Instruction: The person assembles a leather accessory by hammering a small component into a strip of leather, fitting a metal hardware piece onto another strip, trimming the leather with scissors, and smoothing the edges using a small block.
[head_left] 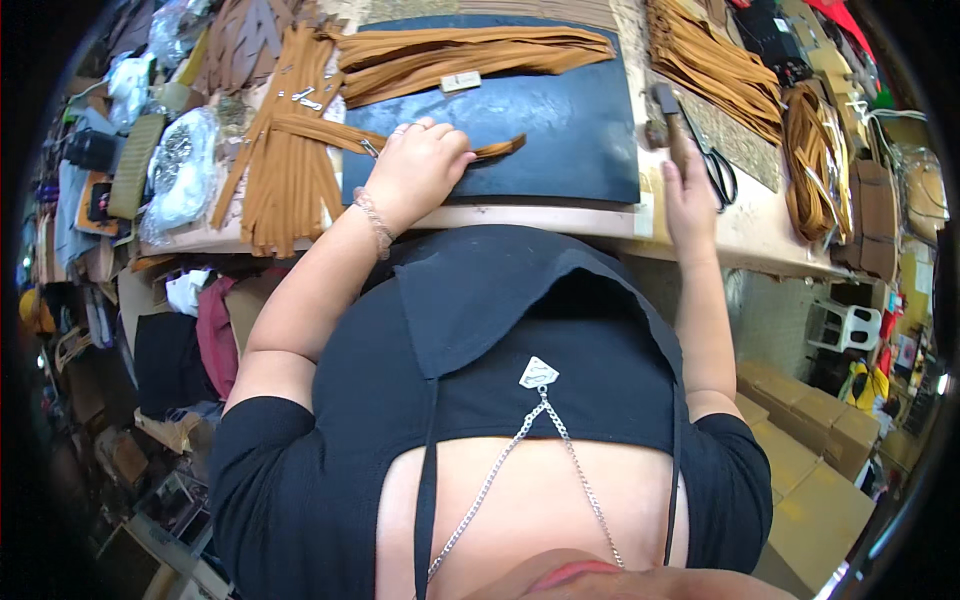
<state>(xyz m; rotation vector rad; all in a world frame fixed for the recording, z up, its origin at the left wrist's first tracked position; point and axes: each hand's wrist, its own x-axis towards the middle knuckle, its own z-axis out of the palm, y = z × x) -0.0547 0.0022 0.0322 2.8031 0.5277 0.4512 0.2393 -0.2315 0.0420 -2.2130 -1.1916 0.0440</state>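
Observation:
My left hand point(420, 165) is closed over a brown zipper point(500, 149) on a dark cutting mat point(570, 110); its fingers press the tape down. A metal slider point(369, 147) shows just left of the hand, and the short tape end sticks out to the right. My right hand point(690, 195), at the mat's right side, is wrapped round the brown handle of what looks like a hammer point(677, 135), slightly blurred, with a dark head. Black-handled scissors point(722, 178) lie beside that hand.
A bundle of brown zipper tapes point(470, 55) lies across the mat's far part, with a small pale block point(460, 82) against it. More tapes hang over the table's front edge point(290, 190) at left. At right are another bundle point(715, 65) and a coiled roll point(808, 160).

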